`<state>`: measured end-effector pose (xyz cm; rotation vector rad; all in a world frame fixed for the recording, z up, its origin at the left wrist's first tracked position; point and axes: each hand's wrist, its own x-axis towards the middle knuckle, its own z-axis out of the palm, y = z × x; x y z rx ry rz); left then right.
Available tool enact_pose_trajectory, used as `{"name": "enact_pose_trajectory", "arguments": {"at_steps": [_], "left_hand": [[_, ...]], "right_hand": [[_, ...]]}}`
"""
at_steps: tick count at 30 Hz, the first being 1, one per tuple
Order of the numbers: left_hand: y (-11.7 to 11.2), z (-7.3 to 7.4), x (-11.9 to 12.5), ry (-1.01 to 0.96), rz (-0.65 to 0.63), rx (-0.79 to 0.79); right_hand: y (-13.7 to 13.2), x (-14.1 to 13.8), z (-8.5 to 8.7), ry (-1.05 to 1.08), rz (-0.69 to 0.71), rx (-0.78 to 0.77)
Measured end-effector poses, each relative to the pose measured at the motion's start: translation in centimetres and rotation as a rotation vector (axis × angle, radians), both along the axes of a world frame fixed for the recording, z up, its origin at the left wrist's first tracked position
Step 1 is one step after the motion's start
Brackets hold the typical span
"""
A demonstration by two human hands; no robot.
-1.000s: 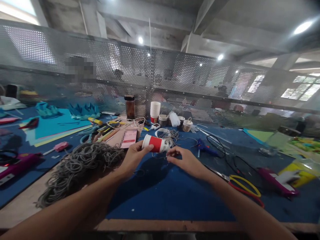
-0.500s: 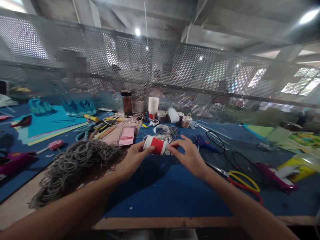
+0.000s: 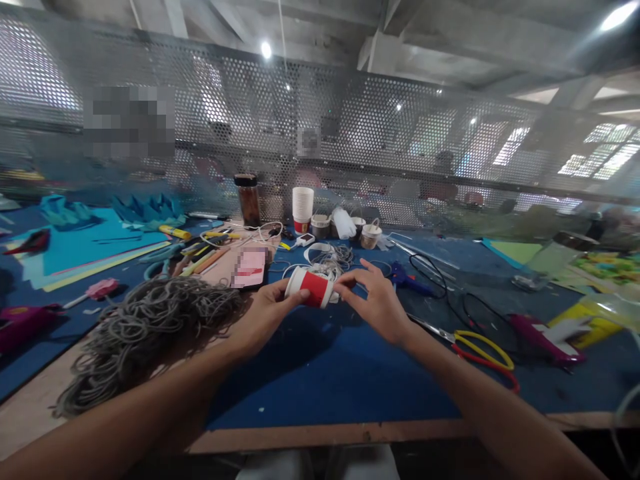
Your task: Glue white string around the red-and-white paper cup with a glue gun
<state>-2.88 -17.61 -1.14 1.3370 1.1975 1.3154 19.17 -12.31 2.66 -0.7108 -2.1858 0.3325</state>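
Observation:
A red and white paper cup (image 3: pixel 316 289) lies on its side in the air above the blue table, its wide rim to the left. My left hand (image 3: pixel 270 303) is closed around the rim end, thumb on the near side. At the cup's narrow right end, my right hand (image 3: pixel 374 297) pinches with thumb and forefinger, the other fingers raised. A small whitish bit shows under those fingertips, too small to name. Just behind the cup is a loose tangle of grey and white cord (image 3: pixel 333 259).
Left lies a heap of grey cord (image 3: pixel 150 327), beside a phone (image 3: pixel 250 268). Behind stand stacked paper cups (image 3: pixel 303 210) and a brown jar (image 3: pixel 247 201). On the right are scissors (image 3: pixel 483 350), a blue glue gun (image 3: pixel 413 279) and a purple glue gun (image 3: pixel 545 340). A perforated metal screen (image 3: pixel 340 133) crosses the back.
The view has shifted slightly, so the things on the table sit a little higher and further left. Both hands keep nearly the same hold at the cup.

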Motion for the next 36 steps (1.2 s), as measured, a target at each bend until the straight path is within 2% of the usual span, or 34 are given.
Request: {"name": "enact_pose_trajectory", "arguments": {"at_steps": [6,36], "left_hand": [[-0.28,0.12,0.09,-0.026,-0.015,-0.036],[-0.53,0.47,0.17,-0.001,-0.037,0.002]], "right_hand": [[0.15,0.00,-0.10,0.004,-0.015,-0.004],[0.44,0.27,-0.23,0.005,-0.046,-0.069]]}}
